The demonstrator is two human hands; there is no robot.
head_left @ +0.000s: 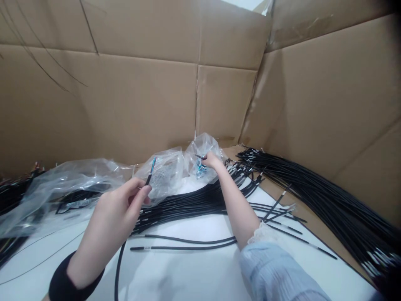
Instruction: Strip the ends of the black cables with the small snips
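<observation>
My left hand [125,205] is closed, pinching a black cable [148,179] near its end between thumb and fingers. Thin wires, one of them blue [153,165], stick up out of the cable's sheath, and its lower length hangs down past the wrist. Farther off, my right hand [210,161] is at a clear plastic bag [203,144] with small blue and silvery pieces [201,168] in it. Its fingers are pressed together, with a thin dark object [199,156] at their tips, too small to name. The arm hides part of the cables below it.
A bundle of black cables [194,202] lies across the white table [188,271], several loose ones around it. Another thick cable bundle [300,184] runs along the right. A second plastic bag [166,171] holds small clear pieces. Plastic sheeting [87,175] covers dark cables at left. Cardboard walls [140,104] enclose the back.
</observation>
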